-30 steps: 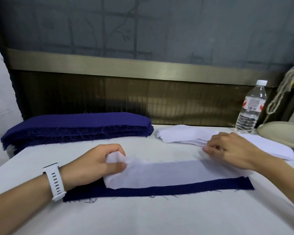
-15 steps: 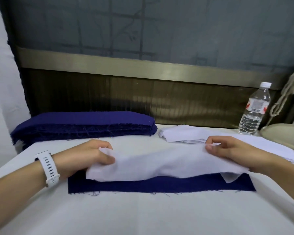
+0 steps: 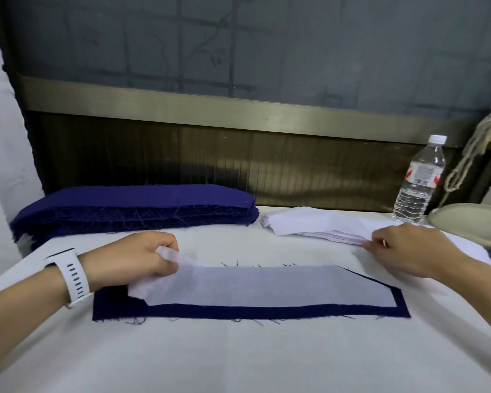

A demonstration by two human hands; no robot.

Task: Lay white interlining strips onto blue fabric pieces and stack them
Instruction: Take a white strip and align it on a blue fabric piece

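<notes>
A single blue fabric piece (image 3: pixel 267 312) lies flat on the white table (image 3: pixel 238 361) in front of me. A white interlining strip (image 3: pixel 267 287) lies on it, its right end flat and its left end lifted. My left hand (image 3: pixel 142 259), with a white watch on the wrist, pinches that lifted left end. My right hand (image 3: pixel 403 251) is off the strip, its bent fingertips at the near edge of the pile of white interlining strips (image 3: pixel 309 225). Whether it grips a strip there is unclear. A thick stack of blue fabric pieces (image 3: pixel 136 207) lies at the back left.
A clear water bottle (image 3: pixel 418 182) stands at the back right, beside a beige rounded object (image 3: pixel 471 219) and a hanging rope (image 3: pixel 471 154). A dark panel with a metal rail runs along the table's far edge. A white wall closes the left side.
The white strip was held up by both hands and now lies on the blue piece. My right hand let go and moved back right to the white pile. My left hand still holds the strip's left end.
</notes>
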